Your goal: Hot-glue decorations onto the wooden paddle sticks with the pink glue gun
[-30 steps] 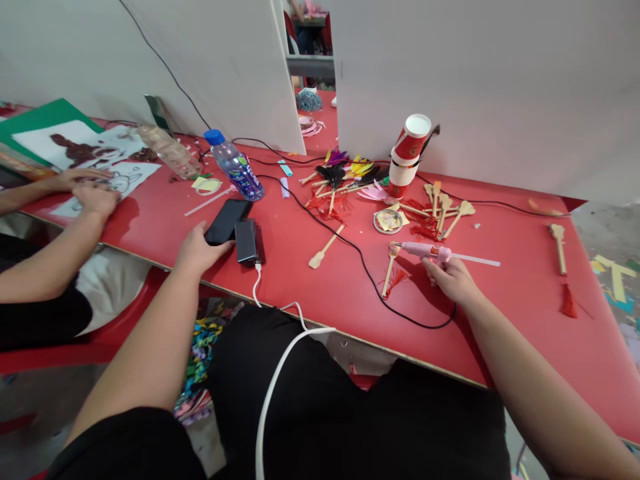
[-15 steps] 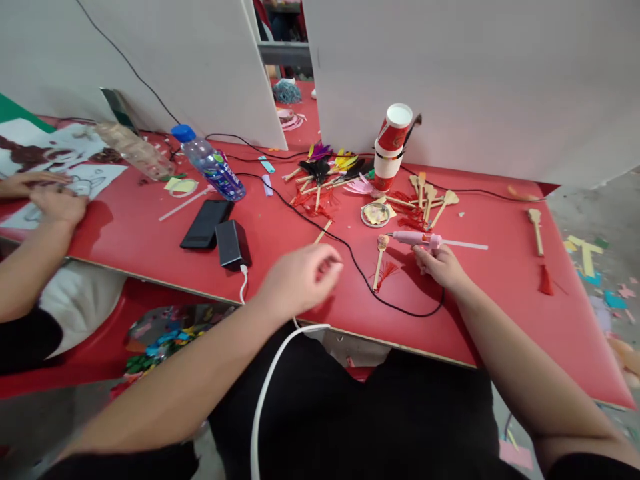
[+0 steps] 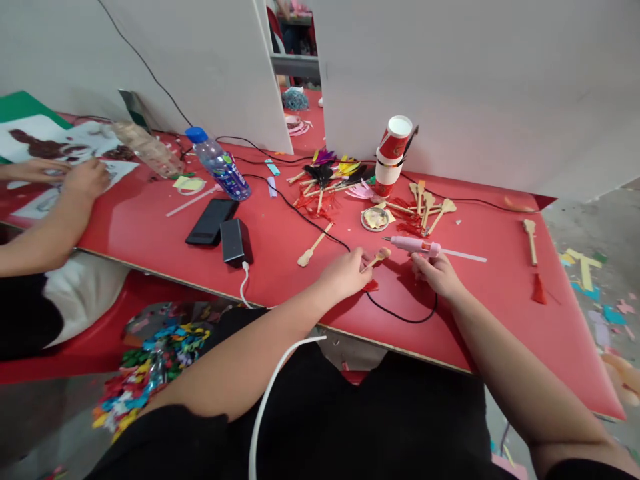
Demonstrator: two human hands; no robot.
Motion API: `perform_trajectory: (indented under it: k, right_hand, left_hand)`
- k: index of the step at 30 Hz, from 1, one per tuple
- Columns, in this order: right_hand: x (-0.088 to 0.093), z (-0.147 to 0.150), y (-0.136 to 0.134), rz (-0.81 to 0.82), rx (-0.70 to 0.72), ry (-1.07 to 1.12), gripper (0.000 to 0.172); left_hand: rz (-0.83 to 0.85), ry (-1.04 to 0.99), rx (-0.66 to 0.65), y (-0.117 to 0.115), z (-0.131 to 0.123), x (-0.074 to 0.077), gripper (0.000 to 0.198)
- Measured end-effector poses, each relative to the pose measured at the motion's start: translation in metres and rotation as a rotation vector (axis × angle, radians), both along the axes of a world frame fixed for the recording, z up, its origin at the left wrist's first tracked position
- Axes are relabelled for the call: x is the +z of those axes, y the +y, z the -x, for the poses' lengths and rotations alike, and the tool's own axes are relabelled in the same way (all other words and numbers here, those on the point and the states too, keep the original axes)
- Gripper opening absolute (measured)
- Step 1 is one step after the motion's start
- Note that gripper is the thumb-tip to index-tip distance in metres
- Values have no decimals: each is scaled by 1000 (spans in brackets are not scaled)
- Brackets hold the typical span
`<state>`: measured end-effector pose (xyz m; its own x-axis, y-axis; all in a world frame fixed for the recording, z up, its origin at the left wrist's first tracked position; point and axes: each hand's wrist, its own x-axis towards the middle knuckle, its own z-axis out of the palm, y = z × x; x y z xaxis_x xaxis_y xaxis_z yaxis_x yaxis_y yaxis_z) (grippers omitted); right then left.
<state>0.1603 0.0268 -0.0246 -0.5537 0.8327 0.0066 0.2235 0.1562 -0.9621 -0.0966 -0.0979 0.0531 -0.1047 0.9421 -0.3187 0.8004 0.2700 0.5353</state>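
Observation:
My left hand [image 3: 349, 272] pinches a small wooden stick [image 3: 381, 255] with a wide rounded end, and a red tassel [image 3: 371, 285] shows under the hand. In my right hand [image 3: 436, 270] is a pink hot glue gun [image 3: 413, 245], its nozzle pointing left, just above the stick's wide end. A clear glue stick [image 3: 466, 255] juts from the gun's back. Left of my left hand lies another wooden stick [image 3: 314, 247]. Beyond the gun sits a small round dish [image 3: 375, 219] with pale bits in it. Several tasselled wooden sticks [image 3: 427, 207] lie behind it.
Stacked paper cups [image 3: 391, 153] stand at the back near feathered sticks [image 3: 325, 175]. A bottle [image 3: 220, 163], phone [image 3: 211, 221] and black power block [image 3: 236, 243] are on the left. A black cord [image 3: 400, 317] loops in front. A co-worker's hands [image 3: 83, 180] work on paper far left.
My left hand has moved right and taken hold of the tasselled wooden stick that lay under the nozzle. The stick left of it is now uncovered. My right hand still holds the glue gun.

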Motion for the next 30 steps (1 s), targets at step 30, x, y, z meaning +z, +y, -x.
perform_trajectory:
  k: [30]
  right_hand:
    - [4,15,-37,63,23,384,48]
  left_hand:
    - [-102,-1286,268,-34,-16,-8,46]
